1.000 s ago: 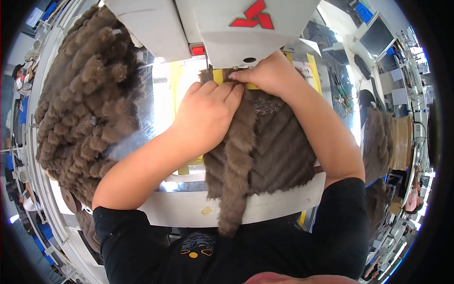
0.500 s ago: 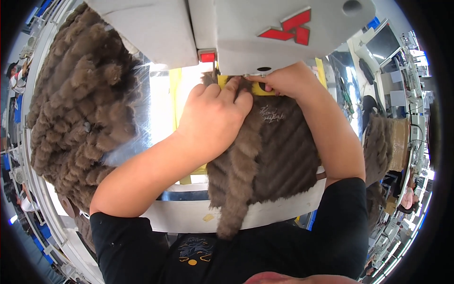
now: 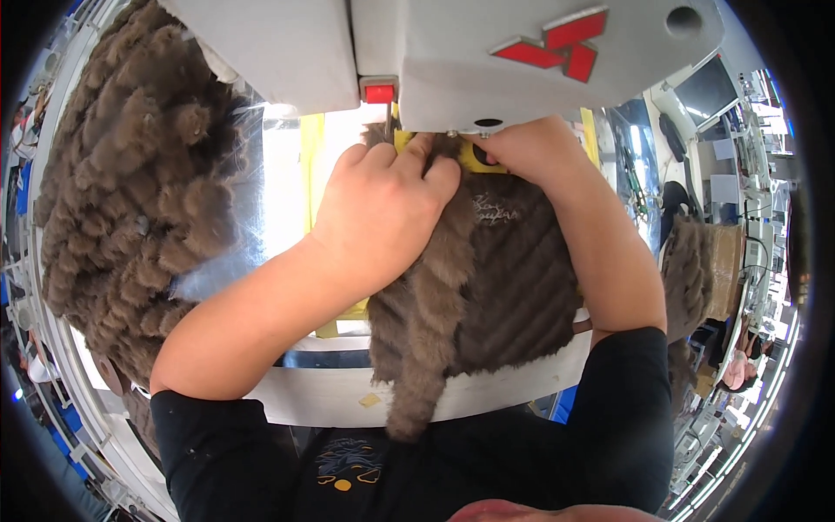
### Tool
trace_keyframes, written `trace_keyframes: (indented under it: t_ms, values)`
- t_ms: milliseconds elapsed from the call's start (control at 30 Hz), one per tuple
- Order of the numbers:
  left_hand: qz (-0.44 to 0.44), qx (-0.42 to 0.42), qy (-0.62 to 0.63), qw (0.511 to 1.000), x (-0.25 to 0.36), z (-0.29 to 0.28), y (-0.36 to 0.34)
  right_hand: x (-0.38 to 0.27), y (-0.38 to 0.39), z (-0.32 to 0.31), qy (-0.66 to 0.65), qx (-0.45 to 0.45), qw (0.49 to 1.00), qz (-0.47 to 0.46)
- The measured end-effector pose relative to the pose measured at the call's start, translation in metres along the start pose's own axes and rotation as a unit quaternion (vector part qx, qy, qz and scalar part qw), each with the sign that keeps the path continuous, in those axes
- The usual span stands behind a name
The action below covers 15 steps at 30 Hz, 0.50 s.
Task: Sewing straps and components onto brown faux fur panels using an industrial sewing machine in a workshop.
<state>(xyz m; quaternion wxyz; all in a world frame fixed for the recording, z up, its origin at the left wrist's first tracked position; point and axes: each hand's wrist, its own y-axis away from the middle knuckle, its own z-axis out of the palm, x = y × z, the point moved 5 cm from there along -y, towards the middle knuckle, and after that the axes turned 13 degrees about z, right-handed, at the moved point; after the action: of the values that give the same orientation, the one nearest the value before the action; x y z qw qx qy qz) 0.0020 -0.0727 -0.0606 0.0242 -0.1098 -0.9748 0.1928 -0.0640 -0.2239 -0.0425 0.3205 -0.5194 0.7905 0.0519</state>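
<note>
so, our left hand (image 3: 383,198) lies on the long, fluffy brown fur strip (image 3: 442,283), over the wide brown fur sheet (image 3: 517,296), by the big grey metal machine (image 3: 457,70). we can't tell if it or our right hand (image 3: 526,150) pinches. the strip looks light and floppy; best hold its edges.

Left hand (image 3: 380,198): upper centre, back up, fingers (image 3: 444,177) bent. Right hand (image 3: 529,150): upper centre-right, partly hidden. Forearms (image 3: 261,300), two: bare, slanting inward.
</note>
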Motion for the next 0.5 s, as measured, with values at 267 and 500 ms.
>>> trace_keyframes:
  t_ms: [267, 500]
  values:
    - [-0.011, 0.010, -0.017, 1.000, 0.002, 0.004, 0.006, -0.015, 0.019, -0.010, -0.008, -0.092, 0.978, 0.189]
    - [-0.009, 0.004, -0.004, 1.000, 0.006, 0.003, 0.002, -0.018, 0.062, 0.001, 0.055, -0.054, 0.997, -0.033]
